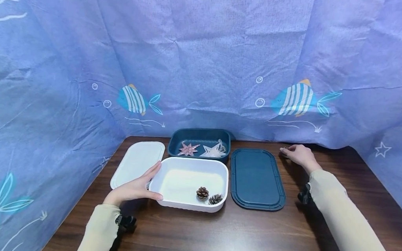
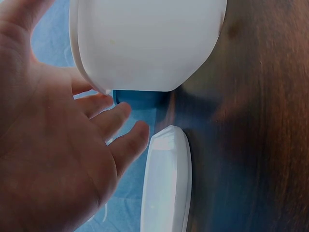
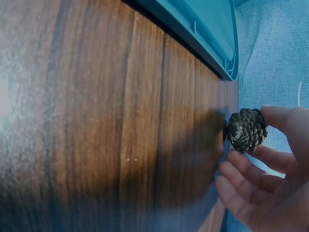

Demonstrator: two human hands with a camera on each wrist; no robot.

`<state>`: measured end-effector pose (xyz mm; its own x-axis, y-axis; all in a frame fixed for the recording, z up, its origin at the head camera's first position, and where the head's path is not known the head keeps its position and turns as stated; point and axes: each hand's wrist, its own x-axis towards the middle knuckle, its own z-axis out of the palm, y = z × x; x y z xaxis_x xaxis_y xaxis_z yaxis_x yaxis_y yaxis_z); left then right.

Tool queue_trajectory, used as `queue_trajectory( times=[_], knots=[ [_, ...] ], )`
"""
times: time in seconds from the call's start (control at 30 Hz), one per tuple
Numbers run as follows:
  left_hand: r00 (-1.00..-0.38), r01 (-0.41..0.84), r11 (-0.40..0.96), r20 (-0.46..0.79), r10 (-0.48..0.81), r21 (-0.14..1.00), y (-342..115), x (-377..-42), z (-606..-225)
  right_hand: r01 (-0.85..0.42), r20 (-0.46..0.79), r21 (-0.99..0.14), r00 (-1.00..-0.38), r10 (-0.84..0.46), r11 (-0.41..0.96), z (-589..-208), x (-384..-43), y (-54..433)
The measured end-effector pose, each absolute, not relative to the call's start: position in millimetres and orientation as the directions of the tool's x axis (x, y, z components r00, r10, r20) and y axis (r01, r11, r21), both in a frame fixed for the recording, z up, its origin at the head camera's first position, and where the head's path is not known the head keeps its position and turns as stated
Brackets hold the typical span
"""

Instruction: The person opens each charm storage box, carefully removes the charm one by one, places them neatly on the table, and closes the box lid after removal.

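My left hand (image 1: 136, 186) is spread along the left end of a white plastic box (image 1: 194, 206), thumb at its near rim and the index finger by the far left corner. In the left wrist view the other fingers (image 2: 128, 145) stretch out loosely below the box's rim. Two pine cones (image 1: 202, 193) lie in the right part of this box. Far to the right, my right hand (image 1: 299, 155) pinches another pine cone (image 3: 247, 130) between thumb and fingers, close over the wooden table.
Behind the white box stands a dark blue box (image 1: 200, 133) with a pink glitter star (image 1: 188, 149) and a whitish star (image 1: 214, 151) inside. A white lid (image 1: 139, 162) lies at left, a dark blue lid (image 1: 257, 179) at right. A blue fish-print cloth (image 1: 206, 63) hangs behind the table (image 1: 234, 238).
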<state>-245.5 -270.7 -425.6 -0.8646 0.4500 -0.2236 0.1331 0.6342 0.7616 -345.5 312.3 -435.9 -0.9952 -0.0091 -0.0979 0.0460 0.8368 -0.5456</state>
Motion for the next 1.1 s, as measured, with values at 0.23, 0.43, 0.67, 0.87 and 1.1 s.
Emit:
queue_trajectory(
  times=[0.23, 0.43, 0.67, 0.87, 1.1],
  knots=[
    [-0.86, 0.132, 0.643, -0.235, 0.452, 0.754, -272.5, -243.2, -423.8, 0.05, -0.104, -0.557, -0.995, -0.009, 0.829, -437.7, -345.1, 310.5],
    [-0.858, 0.155, 0.636, -0.216, 0.466, 0.756, -273.0, -243.2, -423.9, 0.043, -0.094, -0.557, -0.995, -0.011, 0.83, -437.5, -345.1, 310.6],
    [-0.855, 0.156, 0.632, -0.217, 0.471, 0.759, -271.5, -245.4, -425.1, 0.032, -0.092, -0.551, -0.995, -0.023, 0.834, -435.9, -345.7, 311.4],
    [-0.858, 0.146, 0.633, -0.222, 0.463, 0.76, -271.0, -245.6, -424.2, 0.034, -0.095, -0.553, -0.995, -0.023, 0.833, -432.5, -345.4, 310.5],
    [-0.857, 0.163, 0.626, -0.205, 0.473, 0.763, -271.4, -245.1, -425.3, 0.037, -0.1, -0.551, -0.995, -0.021, 0.834, -429.3, -345.4, 307.5]
  ],
)
